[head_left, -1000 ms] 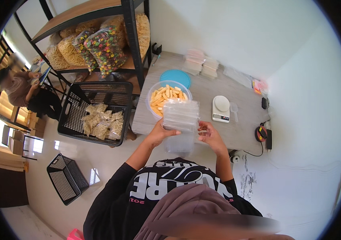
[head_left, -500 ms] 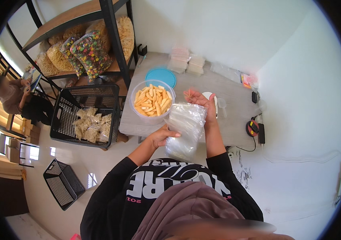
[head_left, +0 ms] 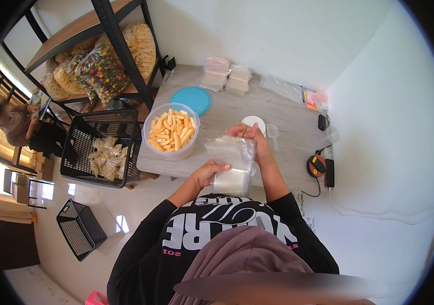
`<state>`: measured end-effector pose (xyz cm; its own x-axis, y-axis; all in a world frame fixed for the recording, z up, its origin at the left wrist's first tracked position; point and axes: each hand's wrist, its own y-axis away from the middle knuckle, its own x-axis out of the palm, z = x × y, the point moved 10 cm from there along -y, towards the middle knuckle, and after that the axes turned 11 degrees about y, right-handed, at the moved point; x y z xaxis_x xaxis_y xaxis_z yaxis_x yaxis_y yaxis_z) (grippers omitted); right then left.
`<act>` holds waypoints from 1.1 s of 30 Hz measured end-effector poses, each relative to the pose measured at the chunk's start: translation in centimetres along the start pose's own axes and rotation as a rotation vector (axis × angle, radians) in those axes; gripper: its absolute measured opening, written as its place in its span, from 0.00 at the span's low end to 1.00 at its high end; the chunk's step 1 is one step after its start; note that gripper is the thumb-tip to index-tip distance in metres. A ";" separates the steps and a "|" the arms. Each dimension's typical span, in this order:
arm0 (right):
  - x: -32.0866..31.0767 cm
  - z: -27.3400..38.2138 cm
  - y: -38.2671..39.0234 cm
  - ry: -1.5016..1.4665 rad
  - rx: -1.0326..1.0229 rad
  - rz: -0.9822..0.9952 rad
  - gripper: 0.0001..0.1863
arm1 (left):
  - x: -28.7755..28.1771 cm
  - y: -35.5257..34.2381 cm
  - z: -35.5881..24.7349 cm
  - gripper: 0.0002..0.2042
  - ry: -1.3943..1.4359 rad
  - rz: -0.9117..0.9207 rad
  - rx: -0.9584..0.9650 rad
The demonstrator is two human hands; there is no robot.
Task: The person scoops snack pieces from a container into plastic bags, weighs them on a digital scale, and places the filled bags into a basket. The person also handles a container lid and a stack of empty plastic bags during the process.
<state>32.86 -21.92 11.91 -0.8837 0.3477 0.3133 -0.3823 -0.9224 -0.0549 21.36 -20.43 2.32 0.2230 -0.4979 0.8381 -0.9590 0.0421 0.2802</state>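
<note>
A stack of clear plastic bags (head_left: 234, 165) is held in front of my chest, over the near edge of the table. My left hand (head_left: 209, 173) is closed on its left side, thumb on top. At the far right corner of the stack, my right hand (head_left: 250, 136) curls its bent fingers against the bags; part of that hand is hidden behind the plastic. Left of my hands stands a clear round tub (head_left: 175, 151) full of pale orange stick snacks (head_left: 172, 131). The tub's blue lid (head_left: 191, 100) lies behind it. Just beyond my right hand is a white round-topped object (head_left: 254, 123), partly covered.
Beside it lies a clear scoop (head_left: 273, 133). Stacks of bags (head_left: 214, 73) lie at the table's back; a power reel (head_left: 316, 165) is at right. Left are a black crate (head_left: 133, 129) with filled packets, a shelf (head_left: 74, 36) of bulk snacks, a floor basket (head_left: 80, 229) and another person (head_left: 21, 122).
My right hand has come down and in from above the stack to its far corner, its fingers now bent. The bags have tilted flatter. The view has shifted slightly right.
</note>
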 end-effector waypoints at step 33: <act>-9.6 1.9 1.6 0.499 0.065 -0.339 0.17 | 1.8 -4.9 -3.5 0.26 0.009 -0.103 0.339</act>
<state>41.28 -27.09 10.65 -0.7414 0.6463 -0.1805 -0.6613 -0.7494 0.0333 27.07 -18.45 4.07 0.3218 -0.4764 0.8182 -0.9345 -0.2987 0.1936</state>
